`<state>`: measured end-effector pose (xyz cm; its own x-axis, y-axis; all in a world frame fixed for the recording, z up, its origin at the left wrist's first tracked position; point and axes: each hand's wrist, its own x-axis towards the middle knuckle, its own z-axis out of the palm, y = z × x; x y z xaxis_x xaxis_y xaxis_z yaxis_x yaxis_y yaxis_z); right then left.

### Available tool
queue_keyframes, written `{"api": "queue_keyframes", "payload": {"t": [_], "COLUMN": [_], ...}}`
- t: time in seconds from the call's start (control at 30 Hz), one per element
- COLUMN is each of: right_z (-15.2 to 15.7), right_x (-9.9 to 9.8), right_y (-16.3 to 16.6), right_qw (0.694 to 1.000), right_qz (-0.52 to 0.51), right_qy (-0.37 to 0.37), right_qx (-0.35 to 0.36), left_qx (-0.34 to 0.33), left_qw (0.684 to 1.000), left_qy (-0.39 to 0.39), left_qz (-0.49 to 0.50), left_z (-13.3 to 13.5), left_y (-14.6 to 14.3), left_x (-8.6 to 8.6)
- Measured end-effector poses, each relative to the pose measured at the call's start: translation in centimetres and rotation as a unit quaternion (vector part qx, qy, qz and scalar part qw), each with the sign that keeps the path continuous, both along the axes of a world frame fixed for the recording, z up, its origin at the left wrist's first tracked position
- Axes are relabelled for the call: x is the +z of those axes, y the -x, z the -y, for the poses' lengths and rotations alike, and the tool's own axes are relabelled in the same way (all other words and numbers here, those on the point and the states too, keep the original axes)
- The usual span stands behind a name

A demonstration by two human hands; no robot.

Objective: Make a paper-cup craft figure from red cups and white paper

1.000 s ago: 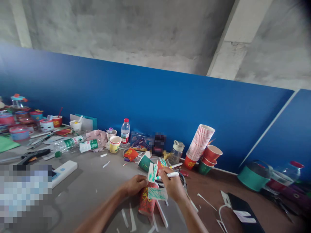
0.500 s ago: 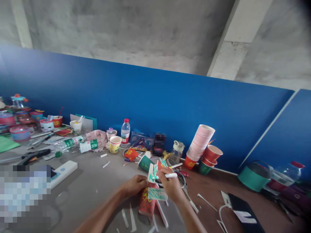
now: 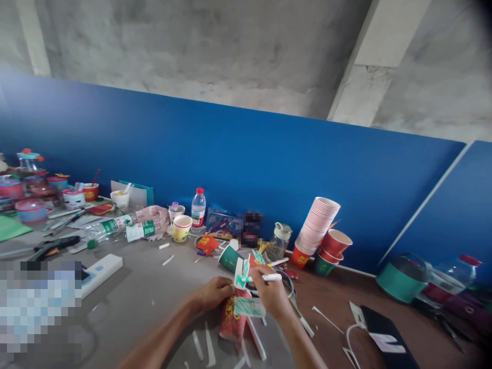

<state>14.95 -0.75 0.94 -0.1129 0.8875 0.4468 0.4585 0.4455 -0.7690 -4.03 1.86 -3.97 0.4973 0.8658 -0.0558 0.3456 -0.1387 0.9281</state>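
Between thumb and fingers, my left hand (image 3: 213, 293) pinches the lower edge of a white paper piece (image 3: 240, 271) streaked with green. My right hand (image 3: 269, 291) is closed around a white marker pen (image 3: 266, 278), its tip against the green-coloured face of that paper. Just below lies a red paper cup (image 3: 232, 319) on its side, with another green-scribbled paper strip (image 3: 249, 306) across it. Behind the held paper, a green paper cup (image 3: 230, 258) lies tipped over. Part of the paper's lower end is hidden by my left fingers.
White paper scraps (image 3: 209, 344) litter the front. A leaning stack of paper cups (image 3: 317, 230) and a glass jar (image 3: 280, 240) stand behind on the right. A water bottle (image 3: 198, 210) and a yellow-patterned cup (image 3: 182, 228) stand behind left. A power strip (image 3: 103, 275) lies left.
The marker tip has shifted slightly on the paper with a small movement of my right hand. My left hand stays in place on the paper.
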Motion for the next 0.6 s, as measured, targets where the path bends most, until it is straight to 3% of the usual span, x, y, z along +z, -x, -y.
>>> {"api": "queue_keyframes", "payload": {"t": [0.17, 0.6], "right_z": [0.2, 0.9], "right_x": [0.2, 1.1], "right_y": [0.2, 0.7], "right_qw": [0.999, 0.999], "right_qz": [0.010, 0.032], "right_qy": [0.035, -0.005], "right_qx": [0.022, 0.020], "left_qx": [0.002, 0.000], "left_qw": [1.000, 1.000], "left_qy": [-0.006, 0.004], "left_qz": [-0.007, 0.016], "left_z": [0.3, 0.3], "left_y": [-0.1, -0.2], "left_x": [0.7, 0.6]}}
